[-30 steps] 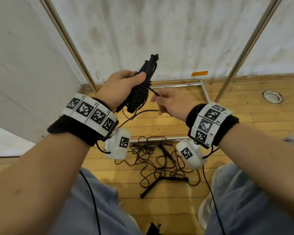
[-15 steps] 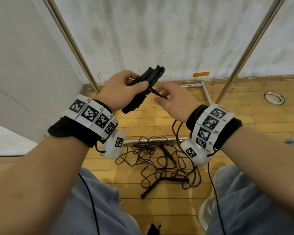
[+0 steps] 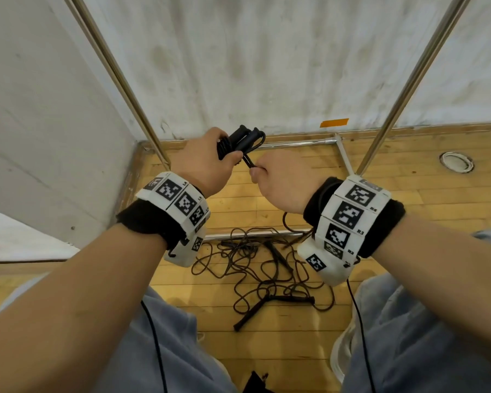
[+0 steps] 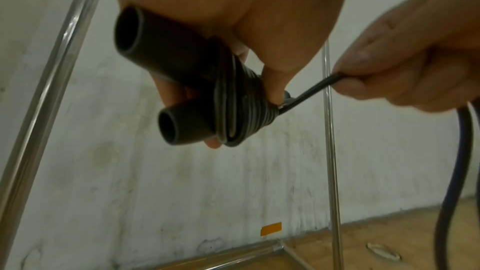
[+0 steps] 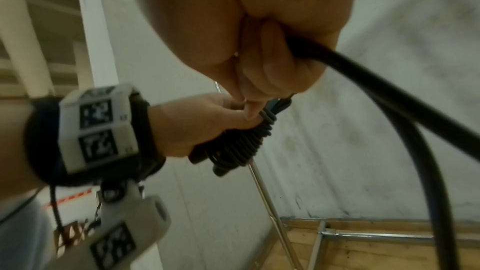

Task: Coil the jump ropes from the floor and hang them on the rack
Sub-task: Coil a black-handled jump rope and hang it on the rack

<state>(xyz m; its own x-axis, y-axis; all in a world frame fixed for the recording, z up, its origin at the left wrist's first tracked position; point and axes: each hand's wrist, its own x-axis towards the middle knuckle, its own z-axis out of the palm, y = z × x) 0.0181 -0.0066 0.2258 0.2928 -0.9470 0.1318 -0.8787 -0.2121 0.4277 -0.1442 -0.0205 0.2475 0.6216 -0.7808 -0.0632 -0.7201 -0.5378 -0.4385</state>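
Note:
My left hand (image 3: 210,158) grips the two black handles (image 3: 243,139) of a jump rope side by side, the cord (image 4: 242,108) wound round them in several tight turns. My right hand (image 3: 278,177) pinches the free run of that cord (image 3: 248,161) just right of the bundle; the slack (image 5: 405,110) hangs down from my fist. In the left wrist view the handles (image 4: 166,65) point left and my right hand's fingers (image 4: 405,73) hold the taut cord. More black jump ropes (image 3: 267,273) lie tangled on the floor below my wrists.
The metal rack's uprights (image 3: 119,78) (image 3: 408,89) slant up on both sides, and its base bars (image 3: 292,143) lie on the wooden floor by the white wall. A round floor fitting (image 3: 456,162) sits at the right. My knees fill the bottom of the head view.
My left hand has tipped the handle bundle from upright towards level, and my right hand has come round from beside it to just below it, pulling the cord taut.

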